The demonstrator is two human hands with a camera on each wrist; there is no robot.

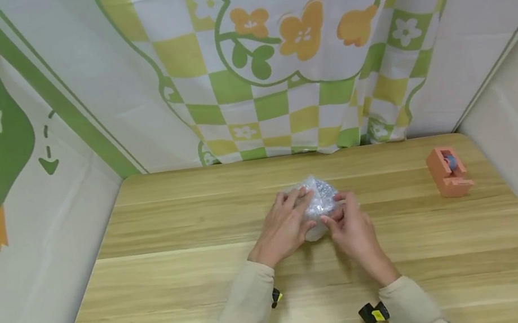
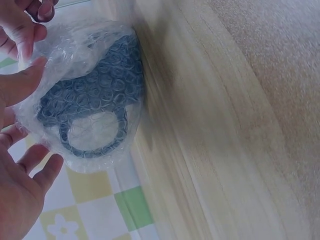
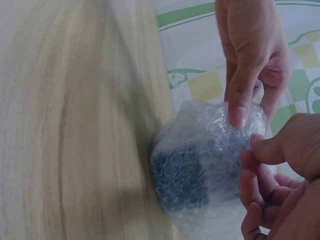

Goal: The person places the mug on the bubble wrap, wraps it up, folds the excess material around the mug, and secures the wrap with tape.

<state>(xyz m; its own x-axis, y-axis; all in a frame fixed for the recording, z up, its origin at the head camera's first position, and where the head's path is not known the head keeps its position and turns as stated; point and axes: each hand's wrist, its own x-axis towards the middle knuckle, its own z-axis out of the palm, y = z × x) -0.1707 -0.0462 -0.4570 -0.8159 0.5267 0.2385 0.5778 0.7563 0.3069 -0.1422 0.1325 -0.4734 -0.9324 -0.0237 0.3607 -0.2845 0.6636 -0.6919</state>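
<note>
A dark blue mug (image 2: 90, 97) lies inside clear bubble wrap (image 1: 317, 196), its looped handle showing through the plastic in the left wrist view. My left hand (image 1: 282, 226) holds the wrapped mug from the left, with the fingers spread over the top and the thumb on the near side. On the other side, my right hand (image 1: 355, 231) pinches an edge of the wrap between thumb and fingers. In the right wrist view the left thumb rests on the plastic close to the right fingertips. Plastic layers blur the mug's outline.
An orange tape dispenser (image 1: 448, 173) stands at the right of the wooden table (image 1: 182, 288). Behind the table hangs a checked, flowered cloth (image 1: 290, 99). Pale walls rise at both sides. Small black and yellow wrist devices (image 1: 374, 313) sit by the sleeves.
</note>
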